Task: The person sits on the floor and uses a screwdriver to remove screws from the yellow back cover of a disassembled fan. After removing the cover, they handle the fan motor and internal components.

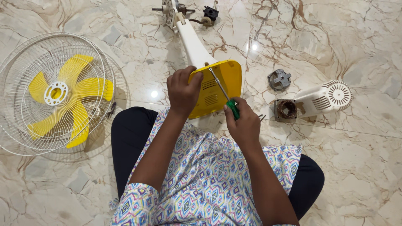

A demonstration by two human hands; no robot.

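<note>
Far left on the marble floor point(360, 175) I see a white wire grille point(25, 67) lying flat, with a yellow five-bladed fan blade point(69, 98) resting in it.

My left hand point(183, 90) is curled over the top left edge of the yellow base point(230, 77), fingers wrapped round the rim and holding it tilted up off my lap. The base is a rounded, bright yellow plastic plate; its facing side shows moulded ribs and small vent slots. A white stand point(192, 42) runs from it up and away to a bare motor point(176, 8) with a small black part on wires beside it.

My right hand point(243, 123) is closed round the green handle of a screwdriver point(224, 94); its metal shaft slants up-left, and the tip meets the base near the top edge, just beside my left fingers.

Right of that, a grey metal disc point(279, 79) lies on the floor, and near it a white motor housing point(318, 100) lies on its side, with a rusty opening at one end and a round vented cap at the other.
</note>
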